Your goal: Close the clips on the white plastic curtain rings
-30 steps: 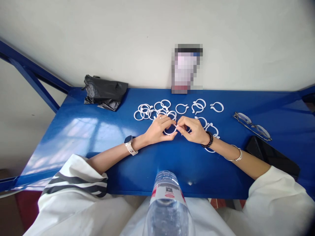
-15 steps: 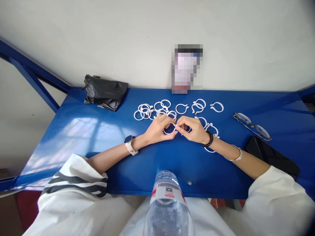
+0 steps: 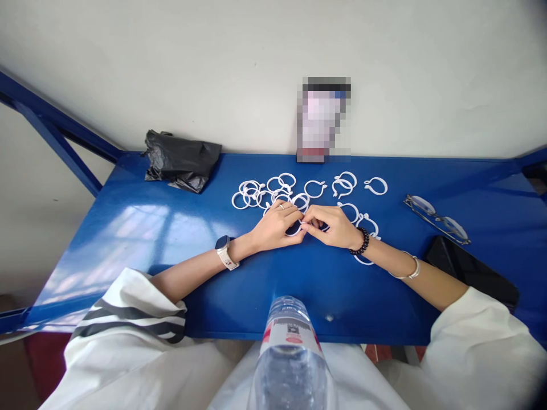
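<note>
My left hand (image 3: 273, 226) and my right hand (image 3: 332, 226) meet at the middle of the blue table (image 3: 141, 228). Both pinch one white plastic ring (image 3: 296, 230) between their fingertips, just above the tabletop. Much of that ring is hidden by my fingers. Several more white rings (image 3: 273, 189) lie scattered behind my hands, and a few rings (image 3: 366, 223) lie by my right wrist. A pale watch sits on my left wrist; a dark bead bracelet and a thin bangle are on my right arm.
A crumpled black plastic bag (image 3: 182, 160) lies at the back left. Glasses (image 3: 438, 218) and a black phone (image 3: 470, 271) lie at the right. A clear water bottle (image 3: 293, 353) stands close to me at the front edge. A blurred card (image 3: 323, 119) leans on the wall.
My hands have closed in on the ring and dropped slightly toward the table; less of the ring shows between my fingers now. Nothing else has moved.
</note>
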